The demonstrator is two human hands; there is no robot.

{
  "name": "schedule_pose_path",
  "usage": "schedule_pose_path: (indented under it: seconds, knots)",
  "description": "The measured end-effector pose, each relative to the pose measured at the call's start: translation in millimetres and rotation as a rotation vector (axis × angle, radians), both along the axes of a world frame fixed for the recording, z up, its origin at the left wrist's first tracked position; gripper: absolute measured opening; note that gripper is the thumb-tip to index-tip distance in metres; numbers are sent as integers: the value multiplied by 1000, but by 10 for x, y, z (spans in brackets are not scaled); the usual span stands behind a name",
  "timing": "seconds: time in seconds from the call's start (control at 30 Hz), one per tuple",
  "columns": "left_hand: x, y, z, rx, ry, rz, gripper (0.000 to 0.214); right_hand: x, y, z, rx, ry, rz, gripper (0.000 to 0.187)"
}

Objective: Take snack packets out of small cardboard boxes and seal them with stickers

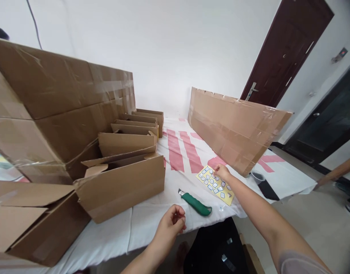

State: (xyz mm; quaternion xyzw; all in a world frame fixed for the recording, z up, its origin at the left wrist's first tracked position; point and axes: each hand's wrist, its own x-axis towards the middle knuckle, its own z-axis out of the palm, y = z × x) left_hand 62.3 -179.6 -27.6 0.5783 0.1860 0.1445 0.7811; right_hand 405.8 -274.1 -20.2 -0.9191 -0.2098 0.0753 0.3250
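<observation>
Fingers pinched together, my right hand (pixel 223 172) is over the upper right edge of a yellow sheet (pixel 202 176) patterned with several white, blue-edged shapes. Whether it grips the sheet or a small piece on it is hidden. My left hand (pixel 172 223) hovers by the table's front edge, thumb and fingers curled in; I cannot make out anything in them. Between the two hands lies a green utility knife (pixel 196 204), its blade end pointing up and left. A small clear bit (pixel 221 208) rests just below the sheet.
Open cardboard boxes (pixel 129 186) stand in a row on the left, before a large taped cardboard wall (pixel 69 91). Another cardboard panel (pixel 229 121) leans upright at right. Beside it sit a roll of tape (pixel 257 176) and a black flat object (pixel 268 190) on the white cloth (pixel 152 205).
</observation>
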Motion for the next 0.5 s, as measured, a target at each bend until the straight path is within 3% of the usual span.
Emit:
schedule_pose_path:
  seconds: [0.13, 0.27, 0.4, 0.5]
  knots:
    - [-48, 29, 126, 91, -7, -8, 12, -98, 37, 149, 75, -73, 48, 28]
    - [-185, 110, 397, 458, -79, 97, 5, -444, 192, 281, 162, -136, 205, 21]
    - [-456, 364, 735, 985, -133, 359, 6, -1024, 370, 403, 232, -165, 483, 21]
    - [-712, 621, 930, 1247, 59, 613, 12, -1435, 478, 473, 235, -150, 673, 34]
